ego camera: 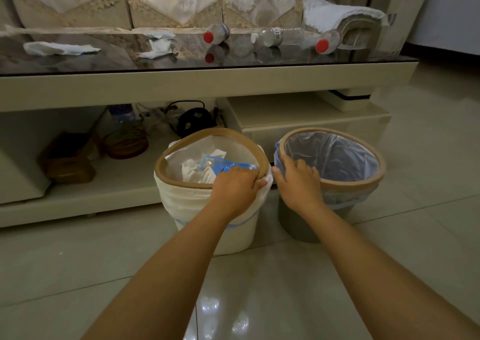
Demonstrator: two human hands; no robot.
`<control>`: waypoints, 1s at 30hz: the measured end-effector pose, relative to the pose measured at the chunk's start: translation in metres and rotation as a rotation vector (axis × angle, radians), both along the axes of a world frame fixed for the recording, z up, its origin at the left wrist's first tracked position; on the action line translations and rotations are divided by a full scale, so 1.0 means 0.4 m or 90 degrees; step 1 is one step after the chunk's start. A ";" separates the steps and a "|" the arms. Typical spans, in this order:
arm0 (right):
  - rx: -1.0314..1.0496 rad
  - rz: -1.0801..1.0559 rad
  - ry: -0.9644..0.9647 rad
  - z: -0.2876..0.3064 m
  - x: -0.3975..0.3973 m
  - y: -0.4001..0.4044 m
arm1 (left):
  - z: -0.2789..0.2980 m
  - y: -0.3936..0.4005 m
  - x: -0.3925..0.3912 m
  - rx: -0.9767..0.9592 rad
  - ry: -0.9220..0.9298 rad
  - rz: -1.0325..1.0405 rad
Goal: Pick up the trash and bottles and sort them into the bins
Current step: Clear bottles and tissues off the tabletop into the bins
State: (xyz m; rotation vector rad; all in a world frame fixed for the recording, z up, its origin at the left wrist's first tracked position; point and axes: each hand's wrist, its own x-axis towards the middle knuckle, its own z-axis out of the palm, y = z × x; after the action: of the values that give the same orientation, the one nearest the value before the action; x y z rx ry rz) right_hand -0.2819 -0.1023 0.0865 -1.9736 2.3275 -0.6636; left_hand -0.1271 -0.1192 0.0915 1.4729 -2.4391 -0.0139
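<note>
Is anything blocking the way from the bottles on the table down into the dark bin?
Nothing visible. The dark bin is open-topped; only the right hand grips its near rim. The three bottles lie in the open.

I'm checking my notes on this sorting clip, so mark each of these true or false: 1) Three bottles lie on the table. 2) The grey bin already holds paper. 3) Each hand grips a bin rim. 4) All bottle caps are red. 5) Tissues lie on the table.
1) True: three bottles lie on the table.
2) False: the grey bin looks empty; paper is in the white bin.
3) True: left hand, right hand.
4) False: the middle cap is white.
5) True: tissues.
</note>
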 end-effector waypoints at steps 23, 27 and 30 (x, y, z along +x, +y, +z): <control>-0.078 0.202 0.171 0.290 -0.028 0.040 | 0.295 0.058 -0.024 -0.026 0.021 0.054; -0.103 0.214 0.172 0.400 -0.066 0.065 | 0.418 0.070 -0.002 -0.059 -0.052 0.042; -0.146 0.235 0.208 0.456 -0.096 0.020 | 0.475 0.023 0.009 -0.080 -0.062 0.042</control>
State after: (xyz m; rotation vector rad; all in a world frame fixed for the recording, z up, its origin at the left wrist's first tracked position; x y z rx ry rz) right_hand -0.3203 -0.0942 0.2689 -2.7037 2.0108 -0.6421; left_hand -0.1234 -0.1099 0.2816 1.5305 -2.4161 0.2256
